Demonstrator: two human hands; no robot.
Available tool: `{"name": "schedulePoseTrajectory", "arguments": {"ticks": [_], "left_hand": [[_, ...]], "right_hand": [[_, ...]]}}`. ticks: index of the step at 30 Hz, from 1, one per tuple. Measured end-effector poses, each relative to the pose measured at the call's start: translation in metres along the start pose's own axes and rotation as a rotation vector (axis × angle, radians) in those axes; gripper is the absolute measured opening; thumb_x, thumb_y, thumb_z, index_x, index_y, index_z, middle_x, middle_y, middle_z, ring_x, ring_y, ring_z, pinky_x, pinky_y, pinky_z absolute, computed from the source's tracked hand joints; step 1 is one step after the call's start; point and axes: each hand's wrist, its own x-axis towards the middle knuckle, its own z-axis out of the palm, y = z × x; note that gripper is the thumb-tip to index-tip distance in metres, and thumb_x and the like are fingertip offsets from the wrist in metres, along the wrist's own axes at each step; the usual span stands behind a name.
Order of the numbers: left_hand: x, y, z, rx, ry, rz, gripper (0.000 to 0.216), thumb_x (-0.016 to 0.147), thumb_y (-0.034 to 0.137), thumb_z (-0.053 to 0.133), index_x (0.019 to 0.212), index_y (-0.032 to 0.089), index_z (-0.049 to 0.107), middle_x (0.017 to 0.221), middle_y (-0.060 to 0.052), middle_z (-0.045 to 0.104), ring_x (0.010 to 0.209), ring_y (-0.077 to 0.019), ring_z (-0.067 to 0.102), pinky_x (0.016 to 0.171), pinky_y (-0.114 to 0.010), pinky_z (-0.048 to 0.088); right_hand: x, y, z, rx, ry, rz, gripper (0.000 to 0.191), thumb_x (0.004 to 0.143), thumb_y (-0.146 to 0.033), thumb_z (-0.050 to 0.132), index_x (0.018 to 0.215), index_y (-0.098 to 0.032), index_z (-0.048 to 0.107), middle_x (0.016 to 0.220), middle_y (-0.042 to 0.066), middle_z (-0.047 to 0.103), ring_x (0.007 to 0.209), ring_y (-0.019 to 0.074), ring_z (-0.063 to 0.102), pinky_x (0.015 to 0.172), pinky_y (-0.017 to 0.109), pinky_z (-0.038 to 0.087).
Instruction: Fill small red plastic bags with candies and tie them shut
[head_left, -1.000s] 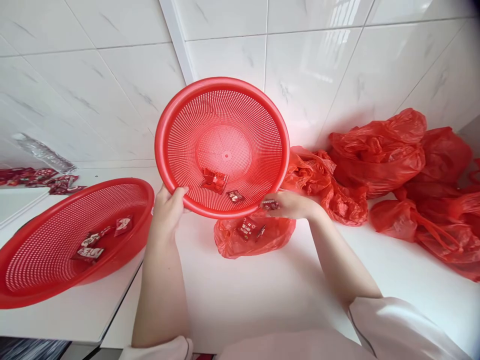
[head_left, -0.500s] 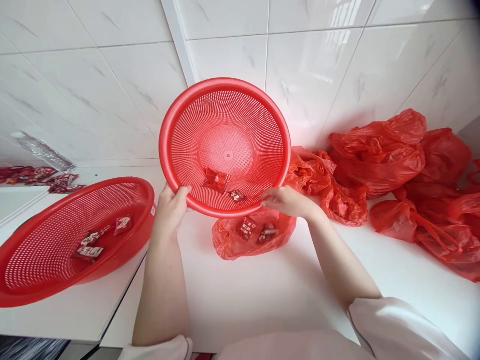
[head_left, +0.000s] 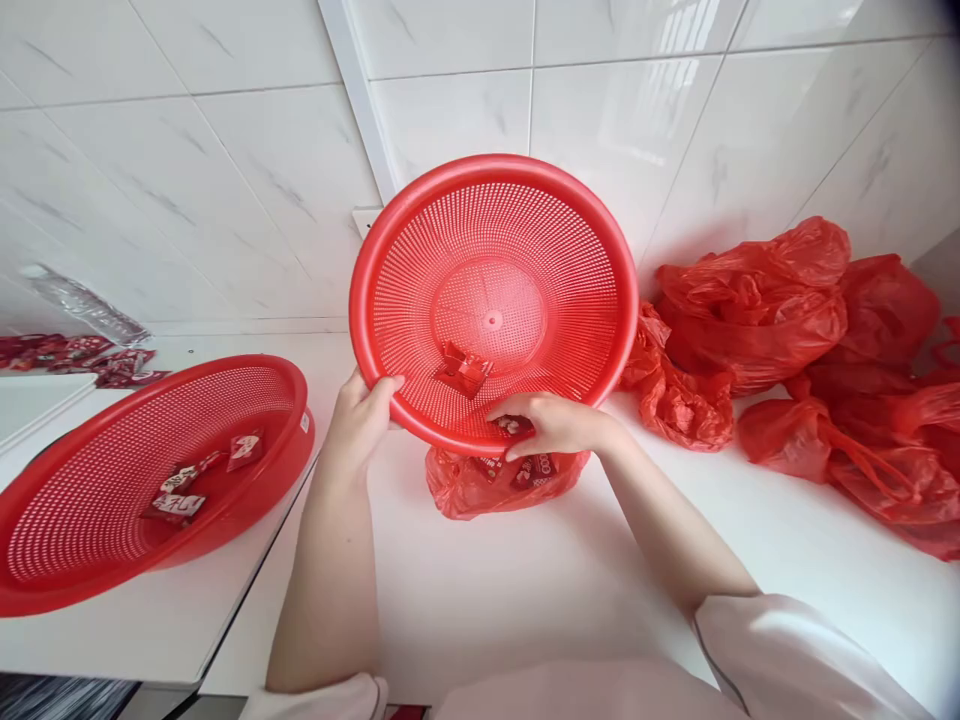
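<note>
A red plastic colander [head_left: 491,275] is held tilted up, its inside facing me. My left hand [head_left: 364,415] grips its lower-left rim, thumb over the edge. My right hand [head_left: 551,420] reaches over the lower-right rim, fingers curled around a small dark-red packet [head_left: 511,425] that is partly covered. A larger red wrapped packet [head_left: 465,370] lies inside, left of my right hand. Just below the colander, a red plastic bag [head_left: 465,492] with printed packets in it rests on the white table and is partly hidden.
To the left stands a second red colander [head_left: 296,440] with several packets inside. Several red plastic bags [head_left: 757,310] are piled at the right by the tiled wall [head_left: 622,130]. A clear plastic bottle [head_left: 90,303] and red packets [head_left: 124,365] lie at the far left.
The colander has shifted right and closer to me. My right hand has left the rim's edge and moved inside to the small packet. My left hand keeps its grip.
</note>
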Motion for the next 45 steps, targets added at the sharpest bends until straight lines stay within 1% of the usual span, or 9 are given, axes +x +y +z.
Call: {"name": "schedulePoseTrajectory", "arguments": {"ticks": [3,10,15,22,26,30,35,41,45], "left_hand": [[0.005,-0.002,-0.005,0.024,0.057,-0.002,0.028,0.077,0.036,0.061,0.102,0.024,0.062,0.096,-0.005,0.063,0.08,-0.0226,0.063,0.054,-0.029,0.057],[0.014,-0.012,-0.015,0.031,0.128,0.023,0.029,0.074,0.036,0.063,0.1,0.024,0.061,0.098,-0.005,0.063,0.084,-0.0228,0.063,0.055,-0.027,0.056],[0.01,-0.006,-0.011,0.018,0.085,0.013,0.03,0.075,0.035,0.063,0.103,0.024,0.062,0.098,-0.006,0.063,0.083,-0.0234,0.063,0.054,-0.028,0.055],[-0.008,0.006,0.007,0.043,-0.086,0.004,0.025,0.08,0.037,0.059,0.1,0.023,0.062,0.093,-0.005,0.064,0.077,-0.0218,0.062,0.057,-0.029,0.054],[-0.017,0.011,0.02,0.028,-0.166,0.013,0.025,0.082,0.036,0.057,0.104,0.023,0.062,0.091,-0.004,0.064,0.079,-0.0211,0.062,0.062,-0.03,0.054],[-0.021,0.013,0.028,-0.012,-0.146,0.017,0.027,0.081,0.032,0.058,0.107,0.022,0.061,0.085,-0.002,0.063,0.072,-0.0189,0.06,0.059,-0.028,0.052],[-0.022,0.013,0.028,-0.037,-0.194,-0.005,0.022,0.083,0.032,0.057,0.101,0.022,0.061,0.083,-0.002,0.061,0.071,-0.0175,0.058,0.061,-0.027,0.051],[-0.018,0.012,0.03,0.012,-0.22,-0.035,0.021,0.081,0.034,0.057,0.097,0.02,0.06,0.086,-0.004,0.061,0.075,-0.0198,0.059,0.063,-0.03,0.053],[-0.011,0.009,0.025,0.003,-0.149,-0.08,0.023,0.08,0.034,0.058,0.101,0.023,0.059,0.089,-0.004,0.061,0.076,-0.0202,0.06,0.057,-0.028,0.053]], "right_hand": [[-0.004,-0.004,-0.008,0.04,0.093,0.005,0.025,0.087,-0.016,0.058,0.109,-0.019,0.07,0.102,0.005,0.074,0.088,0.0163,0.068,0.083,0.028,0.05],[-0.01,-0.013,-0.015,0.135,0.029,0.111,0.013,0.086,-0.028,0.064,0.092,-0.018,0.069,0.082,0.002,0.074,0.072,0.0151,0.067,0.067,0.025,0.047],[-0.005,-0.008,-0.007,-0.101,0.274,0.279,0.014,0.092,-0.028,0.055,0.095,-0.019,0.066,0.08,0.005,0.072,0.071,0.0164,0.065,0.064,0.026,0.045],[0.004,0.002,0.009,-0.125,0.487,0.096,0.045,0.093,-0.033,0.054,0.136,-0.018,0.049,0.135,0.014,0.056,0.124,0.0256,0.054,0.103,0.041,0.045],[0.008,0.0,0.018,-0.105,0.441,0.065,0.073,0.092,-0.043,0.057,0.154,-0.021,0.023,0.155,0.013,0.036,0.144,0.027,0.031,0.115,0.049,0.033],[0.009,-0.004,0.021,-0.051,0.323,0.085,0.082,0.091,-0.055,0.052,0.157,-0.02,0.016,0.159,0.016,0.028,0.148,0.0303,0.023,0.116,0.053,0.03],[0.014,-0.006,0.026,-0.075,0.361,0.13,0.088,0.086,-0.052,0.061,0.155,-0.013,0.023,0.14,0.021,0.048,0.135,0.0338,0.041,0.108,0.053,0.04],[0.016,0.006,0.02,0.132,0.523,0.195,0.043,0.084,-0.02,0.063,0.126,-0.018,0.059,0.11,0.01,0.066,0.099,0.0209,0.064,0.091,0.037,0.051],[0.009,0.014,0.008,0.387,0.423,0.125,0.052,0.089,-0.033,0.061,0.138,-0.02,0.05,0.113,0.008,0.069,0.098,0.0187,0.066,0.092,0.037,0.051]]}}
